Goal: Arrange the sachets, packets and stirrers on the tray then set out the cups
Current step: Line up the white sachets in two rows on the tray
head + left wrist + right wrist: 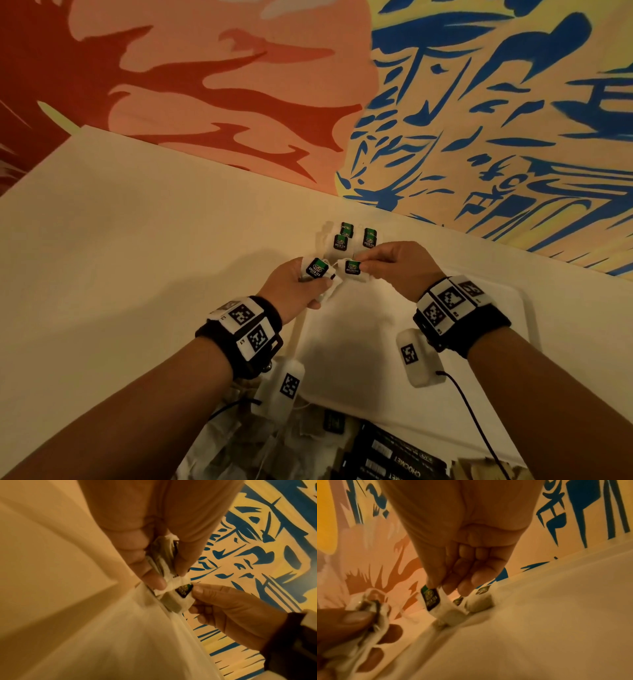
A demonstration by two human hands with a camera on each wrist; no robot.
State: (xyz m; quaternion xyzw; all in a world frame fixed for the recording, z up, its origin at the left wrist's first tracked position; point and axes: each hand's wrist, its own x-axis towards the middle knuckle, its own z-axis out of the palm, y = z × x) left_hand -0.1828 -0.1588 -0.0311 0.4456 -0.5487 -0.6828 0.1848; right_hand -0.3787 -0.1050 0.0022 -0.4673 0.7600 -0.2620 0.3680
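Observation:
A white tray [383, 308] lies on the cream table. Three green tea bags [356, 238] with green-and-black tags lie at the tray's far corner. My left hand [301, 284] grips a small bunch of tea bags [317, 269] over the tray's left rim; the same bunch [163, 555] shows between thumb and fingers in the left wrist view. My right hand [387, 265] pinches one tea bag [352, 268] by its tag, just right of the bunch. In the right wrist view that bag [431, 599] hangs from thumb and forefinger, its lower end touching the tray.
Near the bottom edge lie more loose tea bags [239, 442] and black packets [394, 455] on the table. A painted wall [479, 102] rises behind the table's far edge. Bare table [120, 240] stretches to the left of the tray.

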